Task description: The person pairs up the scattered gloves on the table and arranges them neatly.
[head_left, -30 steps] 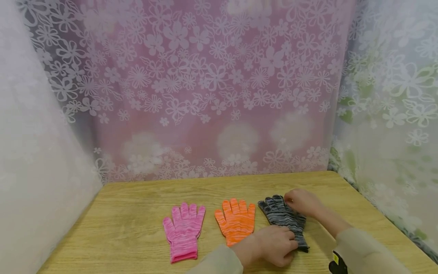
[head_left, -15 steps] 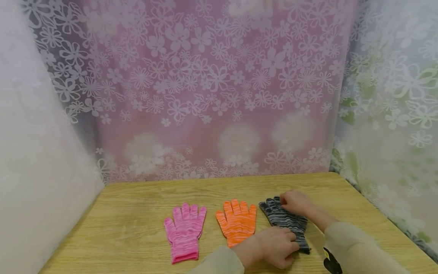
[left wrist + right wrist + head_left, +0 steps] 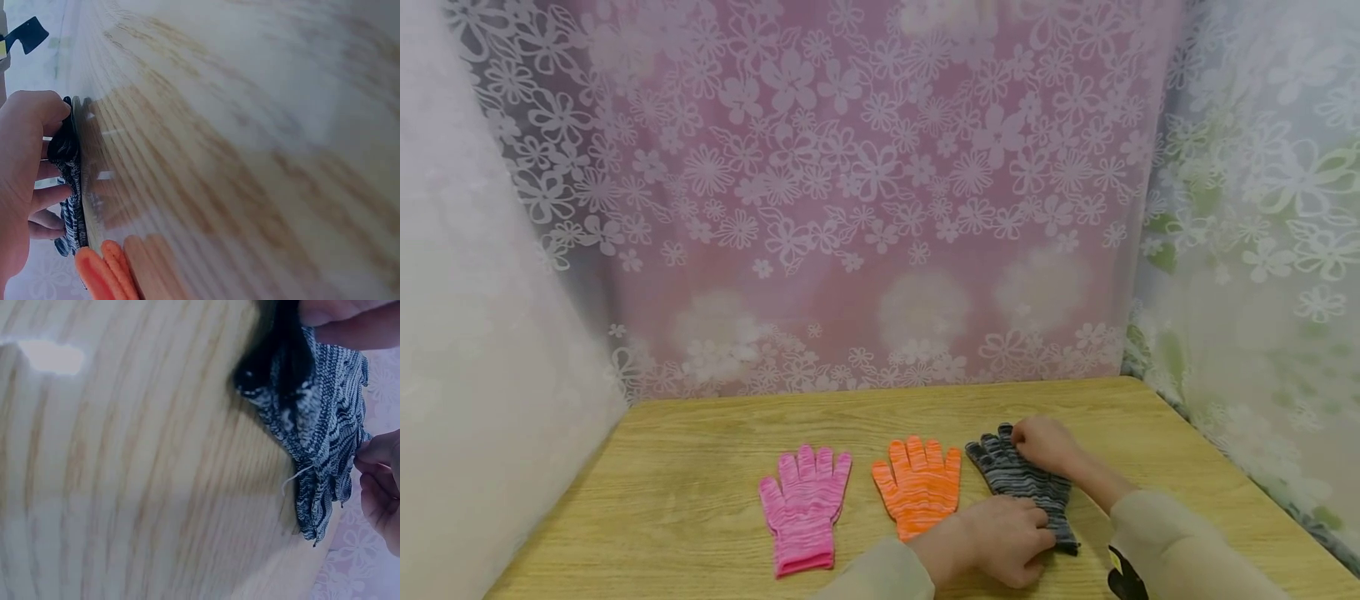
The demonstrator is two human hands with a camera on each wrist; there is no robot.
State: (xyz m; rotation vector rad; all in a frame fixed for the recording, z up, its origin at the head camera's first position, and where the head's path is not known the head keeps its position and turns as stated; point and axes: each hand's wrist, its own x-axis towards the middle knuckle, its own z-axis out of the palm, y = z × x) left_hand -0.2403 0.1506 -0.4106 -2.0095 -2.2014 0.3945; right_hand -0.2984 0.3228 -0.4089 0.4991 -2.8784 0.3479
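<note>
A black-and-grey knitted glove [image 3: 1018,477] lies at the right of the row on the wooden table, its fingers pointing away. My left hand [image 3: 1003,537] holds it at the cuff; in the right wrist view, thumb and finger pinch the dark, bunched-up cuff [image 3: 290,347]. Up at the finger end, my right hand [image 3: 1047,443] pinches the glove with curled fingers and covers part of its fingers. An orange glove [image 3: 917,487] lies flat just to the left, its lower edge hidden by my left wrist. Farther left is a pink glove [image 3: 805,508], also flat.
The wooden table [image 3: 700,433] ends at a pink floral curtain [image 3: 865,183] behind. Pale sheets hang along the left side [image 3: 505,317] and the right side [image 3: 1262,350]. A black strap piece [image 3: 1126,575] shows at my right sleeve.
My right hand has shifted a little to the left over the dark glove's fingers, and one fingertip now sticks out farther. My left hand stays at the cuff; the orange and pink gloves stay put.
</note>
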